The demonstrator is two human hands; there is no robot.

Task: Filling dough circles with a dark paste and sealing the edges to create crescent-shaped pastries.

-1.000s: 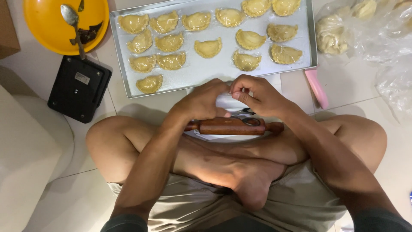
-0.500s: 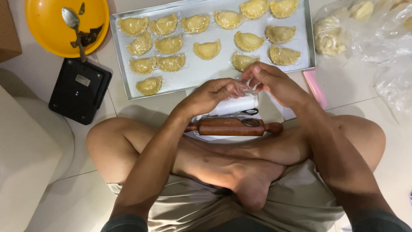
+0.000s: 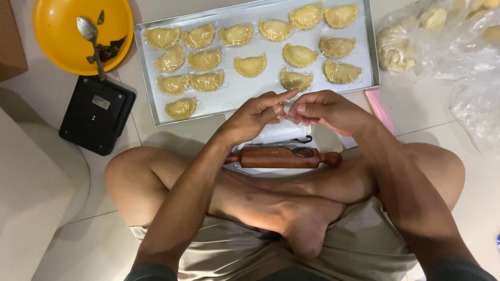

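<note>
I see both hands pinching a thin clear film (image 3: 285, 110) between them: left hand (image 3: 255, 115), right hand (image 3: 325, 109), grips closed on it. Its axis I cannot tell. Below lies a rolling pin (image 3: 276, 156), long axis left-right. Tray (image 3: 229, 101) on tiled floor (image 3: 104, 171).

The person sits cross-legged, bare-legged and barefoot; light khaki shorts cover the lap and upper thighs, the cloth creased in soft folds; both forearms are bare from wrist to above the elbow; dark sleeve edges show at the bottom of the view on each upper arm; the left hand (image 3: 253, 115) and the right hand (image 3: 327, 109) wear no gloves, rings, watch or bracelets.
</note>
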